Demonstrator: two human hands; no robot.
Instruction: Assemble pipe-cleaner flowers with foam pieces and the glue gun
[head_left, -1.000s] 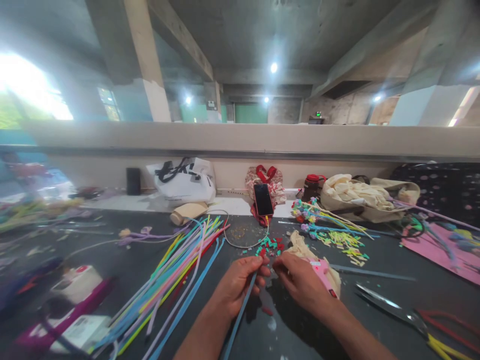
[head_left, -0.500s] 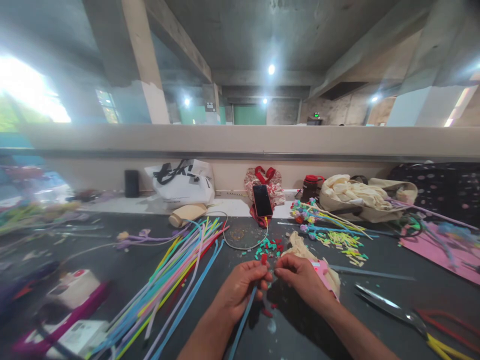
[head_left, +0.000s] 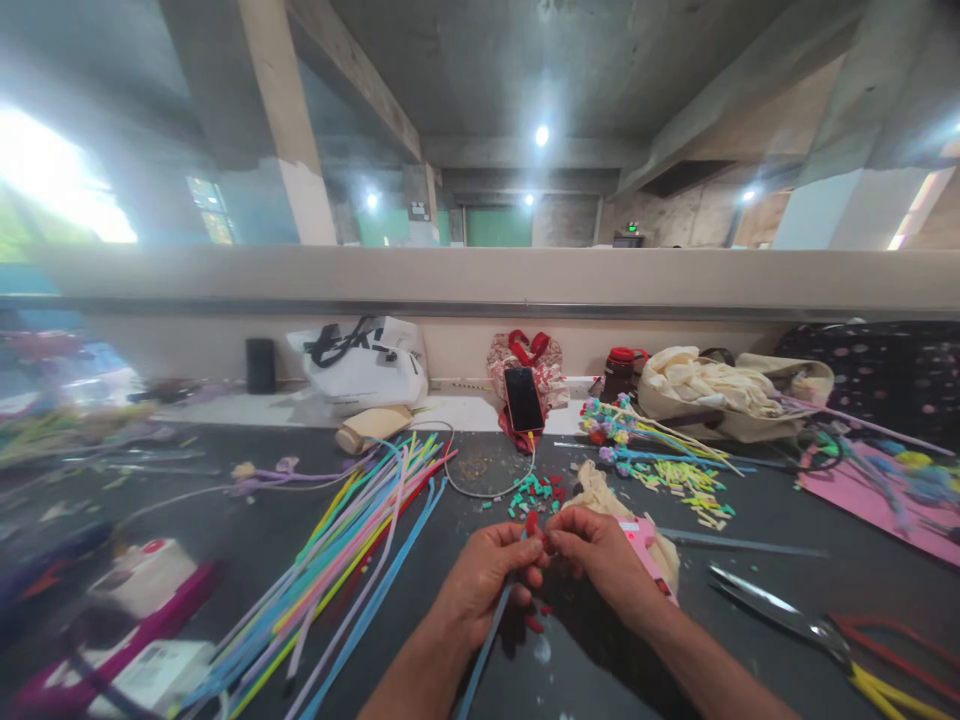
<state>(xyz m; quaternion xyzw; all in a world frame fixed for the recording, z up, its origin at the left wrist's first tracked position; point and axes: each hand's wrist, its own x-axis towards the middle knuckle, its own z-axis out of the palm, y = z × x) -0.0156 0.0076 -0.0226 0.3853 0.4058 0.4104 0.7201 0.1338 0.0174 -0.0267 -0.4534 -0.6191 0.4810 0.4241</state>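
Observation:
My left hand [head_left: 487, 580] is closed around a pale blue pipe cleaner [head_left: 484, 655], whose long end slants down toward the front edge. A small red piece [head_left: 532, 522] stands up at the top of that grip. Close beside it, the fingers of my right hand [head_left: 604, 555] are pinched together at the red piece; what lies between them is hidden. Under and beyond my right wrist rests a pink glue gun [head_left: 643, 545] on a cream cloth [head_left: 596, 490]. Small red and teal cut pieces [head_left: 536, 490] are scattered just beyond my hands.
A bundle of coloured pipe cleaners [head_left: 352, 580] lies to the left. Large scissors [head_left: 787, 610] rest at the right. Yellow cut pieces [head_left: 686, 482] and finished-looking flower stems [head_left: 615, 425] lie behind. A cabled phone [head_left: 523, 400] leans at the back.
My right fingers have come slightly closer to the left hand and the red piece. The left hand keeps its grip on the blue pipe cleaner.

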